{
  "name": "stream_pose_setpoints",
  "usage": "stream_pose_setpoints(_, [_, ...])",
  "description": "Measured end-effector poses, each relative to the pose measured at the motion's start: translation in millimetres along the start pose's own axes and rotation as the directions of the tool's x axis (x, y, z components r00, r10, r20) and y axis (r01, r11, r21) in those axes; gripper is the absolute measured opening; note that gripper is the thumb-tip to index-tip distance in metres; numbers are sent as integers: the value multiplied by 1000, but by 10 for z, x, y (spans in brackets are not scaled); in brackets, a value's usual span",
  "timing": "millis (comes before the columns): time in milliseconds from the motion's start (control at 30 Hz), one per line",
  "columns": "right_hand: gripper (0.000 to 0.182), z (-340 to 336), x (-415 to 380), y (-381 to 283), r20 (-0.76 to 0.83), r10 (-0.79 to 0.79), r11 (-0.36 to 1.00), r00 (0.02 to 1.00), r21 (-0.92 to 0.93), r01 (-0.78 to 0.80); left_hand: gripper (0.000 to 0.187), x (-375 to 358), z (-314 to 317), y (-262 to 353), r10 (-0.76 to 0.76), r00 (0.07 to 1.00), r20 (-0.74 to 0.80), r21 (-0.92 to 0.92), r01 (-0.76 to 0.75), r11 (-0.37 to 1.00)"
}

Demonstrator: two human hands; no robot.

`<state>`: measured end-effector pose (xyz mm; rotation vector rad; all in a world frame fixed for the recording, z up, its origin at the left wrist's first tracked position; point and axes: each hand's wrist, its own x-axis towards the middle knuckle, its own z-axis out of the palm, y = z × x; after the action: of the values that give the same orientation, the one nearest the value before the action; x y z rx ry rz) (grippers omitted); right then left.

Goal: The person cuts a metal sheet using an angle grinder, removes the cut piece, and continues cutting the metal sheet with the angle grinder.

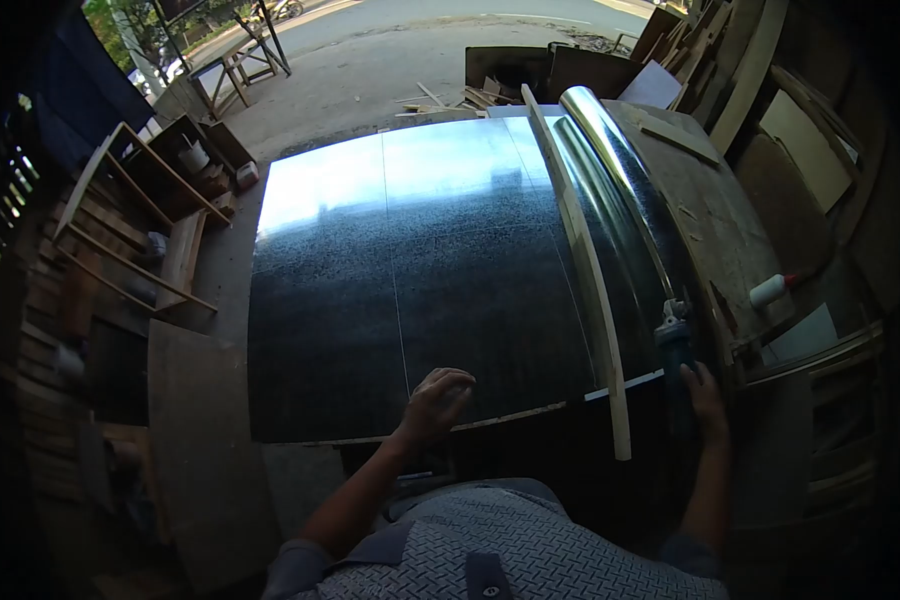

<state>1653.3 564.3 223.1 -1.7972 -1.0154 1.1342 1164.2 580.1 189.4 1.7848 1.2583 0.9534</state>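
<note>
Head view: at lower right, the right hand [708,396] has its fingers clamped on a power tool [676,345] by the roll [630,185]. Lower centre, the left hand [438,398] curls its fingers over the central sheet [370,270]; I cannot tell whether they hold anything.

Hands: two, one left hand [438,402] and one right hand [708,402]
Power tool [676,350]: one
Dark glossy sheet [460,310]: one
Long pale lines [394,270] running away from the person on that sheet: two easily seen
Long wooden strip [587,255] across the sheet: one
Shiny roll [610,150]: one
White bottle [767,291] with a red cap: one
White sheet [810,335] beside the bottle: one
Flat board [205,420] at the near left: one
Motorbike [280,11]: one
Stacked wood pieces [750,70] at the far right: several, overlapping, exact number unclear
</note>
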Motion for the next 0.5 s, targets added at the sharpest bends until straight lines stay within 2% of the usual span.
stream_pose_setpoints(33, [52,-56,-303,-32,38,51,990,998,132,-56,17,15,46,5,14,1000,7,-7,-14,1000])
stream_pose_setpoints(100, [64,-24,-907,-46,98,-15,979,995,205,-6,17,-15,119,8,31,983,181,59,-43,997])
stream_pose_setpoints(133, [64,94,-1137,42,84,-18,979,996,206,0,23,-20,111,22,161,938,307,179,-223,958])
stream_pose_setpoints(167, [66,248,-1356,109,91,-55,908,994,419,12,23,-27,128,100,173,935,309,174,-234,957])
stream_pose_setpoints(200, [68,451,-1509,95,98,-98,793,990,608,18,29,-48,165,238,292,857,424,165,-390,906])
stream_pose_setpoints(233, [68,809,-1646,-50,100,-107,797,989,604,25,35,-94,203,371,392,755,526,142,-532,835])
stream_pose_setpoints(300, [61,1535,-1960,-346,-44,-133,562,990,819,112,46,-258,278,600,518,572,635,22,-684,729])
stream_pose_setpoints(333, [61,1661,-1983,-257,-40,-142,566,989,817,115,48,-374,308,694,540,511,669,-28,-709,705])
stream_pose_setpoints(367, [56,1811,-1933,-108,55,-126,550,990,835,24,50,-479,302,770,560,450,696,-76,-729,680])
stream_pose_setpoints(400, [52,1940,-1918,23,153,-108,532,982,844,-73,50,-564,253,806,560,460,689,-68,-728,682])
stream_pose_setpoints(433, [52,2131,-1977,-11,162,-110,536,981,840,-79,50,-660,176,823,545,485,684,-24,-732,681])
stream_pose_setpoints(500, [47,2575,-2035,-205,80,-35,514,996,856,-50,51,-766,-63,750,549,537,640,53,-744,666])
